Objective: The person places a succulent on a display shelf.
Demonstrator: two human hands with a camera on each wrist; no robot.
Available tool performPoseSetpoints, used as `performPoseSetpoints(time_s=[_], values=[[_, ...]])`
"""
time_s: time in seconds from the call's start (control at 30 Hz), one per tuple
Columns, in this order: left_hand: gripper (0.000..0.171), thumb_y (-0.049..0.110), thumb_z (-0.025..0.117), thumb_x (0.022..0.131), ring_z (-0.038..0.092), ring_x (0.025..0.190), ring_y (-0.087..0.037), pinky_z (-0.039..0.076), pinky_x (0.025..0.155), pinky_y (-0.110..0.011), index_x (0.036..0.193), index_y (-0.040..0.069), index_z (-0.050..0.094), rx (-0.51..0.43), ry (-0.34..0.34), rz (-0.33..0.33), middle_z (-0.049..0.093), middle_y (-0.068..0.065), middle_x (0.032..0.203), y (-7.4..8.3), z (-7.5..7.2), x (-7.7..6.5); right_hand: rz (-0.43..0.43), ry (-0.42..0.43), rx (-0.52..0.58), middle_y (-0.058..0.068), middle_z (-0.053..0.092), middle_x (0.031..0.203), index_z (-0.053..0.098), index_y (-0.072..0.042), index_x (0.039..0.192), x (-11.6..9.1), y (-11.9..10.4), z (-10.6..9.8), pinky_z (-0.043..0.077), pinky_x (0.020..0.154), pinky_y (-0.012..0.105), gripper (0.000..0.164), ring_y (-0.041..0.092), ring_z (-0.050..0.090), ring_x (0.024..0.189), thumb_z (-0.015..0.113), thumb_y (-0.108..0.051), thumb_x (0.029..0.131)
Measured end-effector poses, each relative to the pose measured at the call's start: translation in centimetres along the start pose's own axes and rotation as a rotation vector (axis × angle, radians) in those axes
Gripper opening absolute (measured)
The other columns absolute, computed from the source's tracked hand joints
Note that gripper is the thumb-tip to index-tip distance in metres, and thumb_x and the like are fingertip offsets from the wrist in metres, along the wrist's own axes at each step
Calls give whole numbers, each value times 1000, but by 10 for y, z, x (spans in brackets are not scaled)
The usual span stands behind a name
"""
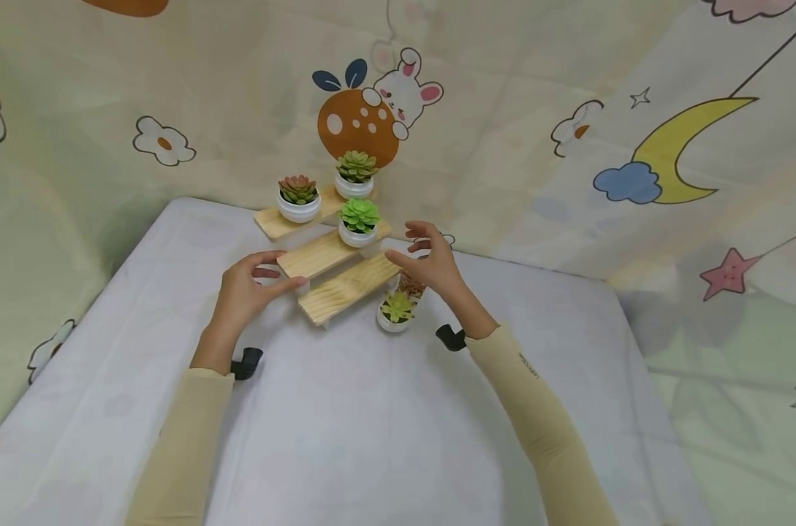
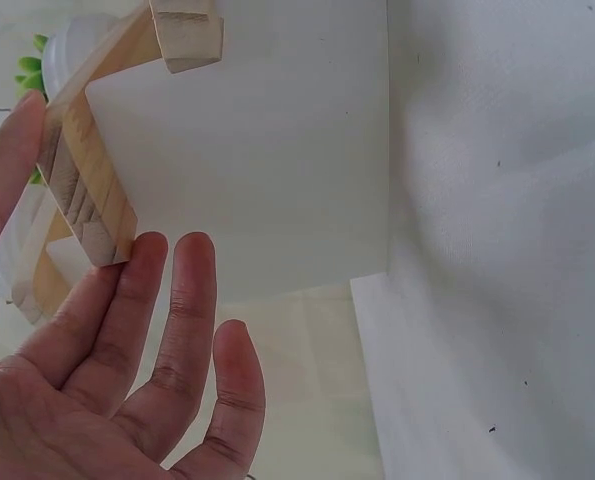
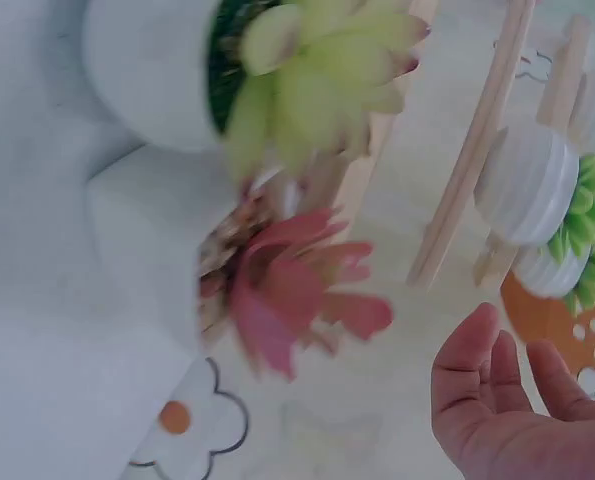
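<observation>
In the head view, a wooden stand [image 1: 319,253] of three stepped shelves is sitting toward the far side of the white worktop [image 1: 384,424]. The left hand [image 1: 245,286] is pinching the left end of the middle shelf between thumb and fingers. The right hand [image 1: 435,264] is hovering by the right end, its fingers bent and spread; I cannot tell whether its thumb is touching the lower shelf [image 1: 351,288]. A reddish plant [image 1: 297,190] and a green plant [image 1: 356,166] are standing in white pots on the far shelf, and a bright green plant [image 1: 359,214] on the middle one. A yellow-green plant [image 1: 398,307] is resting on the worktop, just right of the stand.

In the left wrist view, thumb and fingers are lying on opposite sides of the shelf, while the little finger is standing free. A white panel [image 2: 267,160] is supporting the shelves.

In the right wrist view, a pink plant [image 3: 302,285] is standing beside the yellow-green one, both blurring. The bent fingers are hanging near the shelf ends.
</observation>
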State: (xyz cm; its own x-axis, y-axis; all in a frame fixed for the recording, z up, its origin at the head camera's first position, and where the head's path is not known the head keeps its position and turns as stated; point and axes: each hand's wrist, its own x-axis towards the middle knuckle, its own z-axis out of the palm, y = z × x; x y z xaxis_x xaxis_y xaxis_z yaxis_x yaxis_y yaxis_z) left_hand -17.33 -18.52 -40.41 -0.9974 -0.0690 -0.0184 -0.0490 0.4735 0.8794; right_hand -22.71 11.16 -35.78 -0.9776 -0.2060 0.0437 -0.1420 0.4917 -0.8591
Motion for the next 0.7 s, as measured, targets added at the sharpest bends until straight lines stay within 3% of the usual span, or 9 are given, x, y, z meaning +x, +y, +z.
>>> performPoseSetpoints(time_s=[0.17,0.3,0.47,0.7], values=[[76,52,76,69,58,109,-29,44,71,-31,131,16,53,-8,4,3,55,-8,128,-1,0,1,-41,53,12,10,50,126,46,-16,132,-15,29,-17,42,84,36,58,31,50,110,72,-25,81],[76,53,76,69,58,108,-29,44,71,-31,131,16,53,6,1,3,55,-8,128,-1,2,1,-28,62,30,16,48,128,46,-11,132,-30,58,-25,41,80,31,56,35,48,110,72,-16,82],[78,55,75,68,58,108,-29,44,70,-31,131,16,53,23,1,-1,55,-9,127,0,1,1,66,8,2,21,45,132,42,-4,135,-39,85,-25,43,81,31,63,37,49,110,73,-12,80],[77,54,76,68,58,108,-28,44,70,-30,132,17,53,1,2,-14,55,-9,127,1,0,0,169,-115,-51,15,43,137,38,-9,137,-32,93,-14,47,85,38,70,33,51,112,75,-16,79]])
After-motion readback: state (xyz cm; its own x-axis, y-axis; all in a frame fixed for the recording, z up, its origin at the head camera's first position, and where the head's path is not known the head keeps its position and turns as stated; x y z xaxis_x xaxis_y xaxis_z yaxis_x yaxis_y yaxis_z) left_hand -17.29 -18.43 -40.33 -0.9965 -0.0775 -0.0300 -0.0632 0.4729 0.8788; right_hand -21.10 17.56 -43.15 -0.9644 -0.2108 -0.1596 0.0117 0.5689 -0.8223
